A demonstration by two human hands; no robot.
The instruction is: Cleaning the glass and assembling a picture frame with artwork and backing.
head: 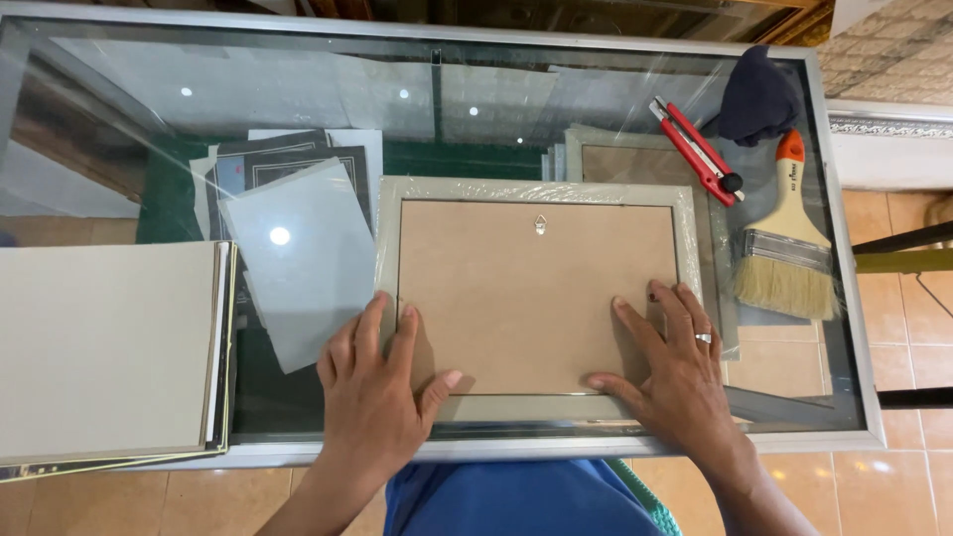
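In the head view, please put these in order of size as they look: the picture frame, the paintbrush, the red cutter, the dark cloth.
1. picture frame, largest by far
2. paintbrush
3. red cutter and dark cloth: they look alike in size, the cutter long and thin, the cloth bunched, so I do not rank them.

Counted on the glass table [854, 397]: one picture frame [536, 288] lying face down, one red utility knife [698, 151], one paintbrush [789, 238], one dark cloth [756, 94]. One stack of boards [104, 352] sits at left. Two hands present: left hand [375, 392], right hand [675, 367].

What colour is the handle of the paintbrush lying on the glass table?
Cream, with an orange tip; the paintbrush shows clearly in the head view, at the right.
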